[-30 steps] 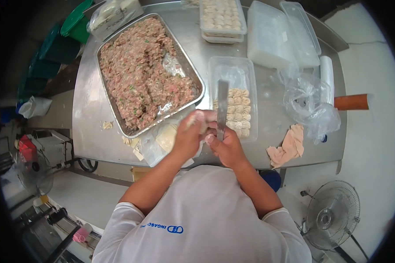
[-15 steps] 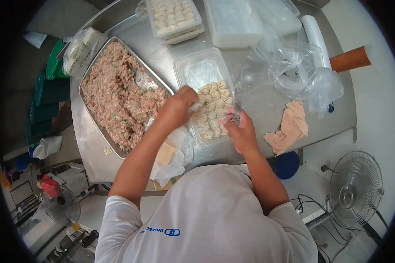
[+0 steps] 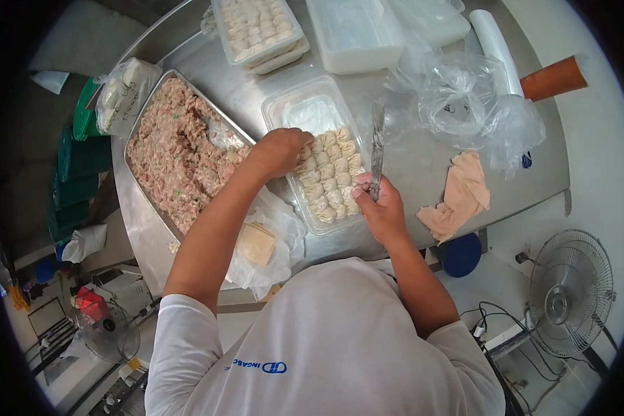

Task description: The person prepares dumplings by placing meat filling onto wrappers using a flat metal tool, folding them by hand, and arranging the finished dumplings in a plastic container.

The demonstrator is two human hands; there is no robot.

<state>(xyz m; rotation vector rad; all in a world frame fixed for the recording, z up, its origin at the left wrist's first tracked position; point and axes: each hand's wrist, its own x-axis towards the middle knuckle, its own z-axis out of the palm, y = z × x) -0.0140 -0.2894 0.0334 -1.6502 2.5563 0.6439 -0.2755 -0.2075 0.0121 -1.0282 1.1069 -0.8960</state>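
Observation:
A clear plastic container (image 3: 277, 104) holds rows of pleated dumplings (image 3: 334, 173) in its near part. Over its left rim reaches my left hand (image 3: 282, 151), fingers pinched down at the end of the left row, on a dumpling mostly hidden by them. My right hand (image 3: 383, 211), at the container's right side, is closed around a narrow flat metal spatula (image 3: 377, 142) with a smeared blade pointing away from me. Left of the container, a metal tray (image 3: 161, 220) carries minced meat filling (image 3: 180, 152). A stack of wrappers (image 3: 256, 244) lies on a plastic sheet (image 3: 291, 236) below my left wrist.
Stacked containers of dumplings (image 3: 256, 28) and a large translucent tub (image 3: 360, 55) stand at the back. To the right are clear plastic bags (image 3: 457, 104), a plastic roll (image 3: 498, 52) and a peach-coloured cloth (image 3: 459, 194). A packed bag (image 3: 125, 97) sits beyond the tray's left corner.
My left hand has shifted slightly up, from above the dumplings to the row's end at the left rim. The spatula, blurred before, now shows upright in my right hand. The view has shifted a little.

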